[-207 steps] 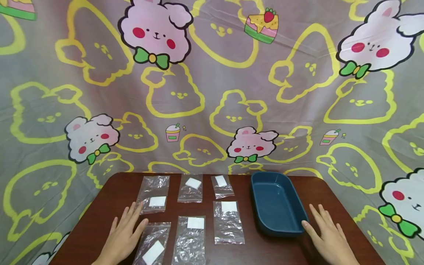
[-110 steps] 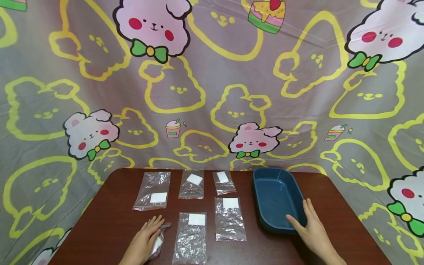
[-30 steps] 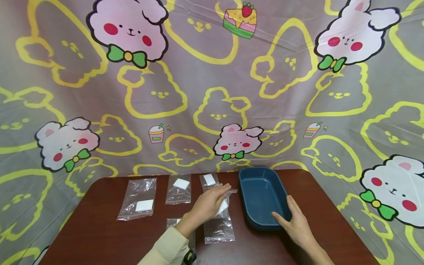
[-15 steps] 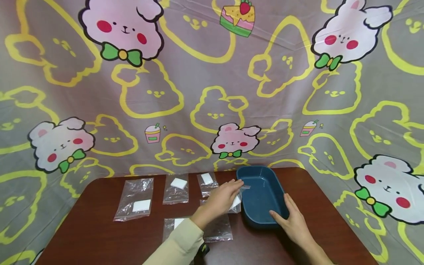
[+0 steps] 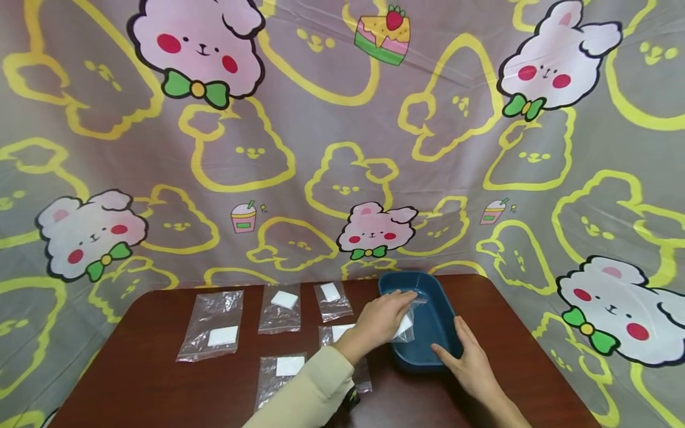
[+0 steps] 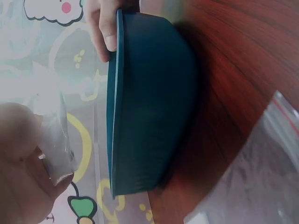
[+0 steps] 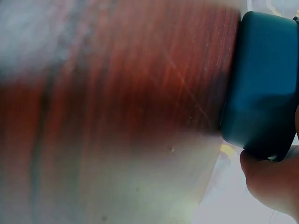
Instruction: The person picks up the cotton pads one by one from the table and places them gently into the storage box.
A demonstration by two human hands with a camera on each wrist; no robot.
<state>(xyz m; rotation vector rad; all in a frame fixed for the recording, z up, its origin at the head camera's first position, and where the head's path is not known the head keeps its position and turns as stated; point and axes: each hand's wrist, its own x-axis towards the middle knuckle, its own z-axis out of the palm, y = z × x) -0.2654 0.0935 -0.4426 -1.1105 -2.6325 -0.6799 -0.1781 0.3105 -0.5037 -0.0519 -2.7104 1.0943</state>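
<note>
Your left hand [image 5: 382,318] pinches a clear plastic bag [image 5: 405,321] with a white square inside, fingers curled round its top edge so that the bag hangs free; this grip carries it just above the near half of the blue tray [image 5: 440,356], inside the rim, not yet resting on the tray floor as far as the head view shows. In the left wrist view the crumpled film of the bag [image 6: 53,140] shows bunched at your fingers [image 6: 23,177], beside the tray's wall [image 6: 149,107]. Your right hand [image 5: 468,368] lies against the tray's near right rim, thumb over the edge and fingers fairly straight along the outer wall, apparently to steady the tray on the counter [image 5: 134,380]; its thumb [image 6: 105,32] shows at the rim from the left wrist. Five more bags lie flat on the counter to the left of the tray, set apart in rows, the largest [image 5: 210,326] farthest left. A cartoon-printed cloth [image 5: 321,148] hangs behind.
</note>
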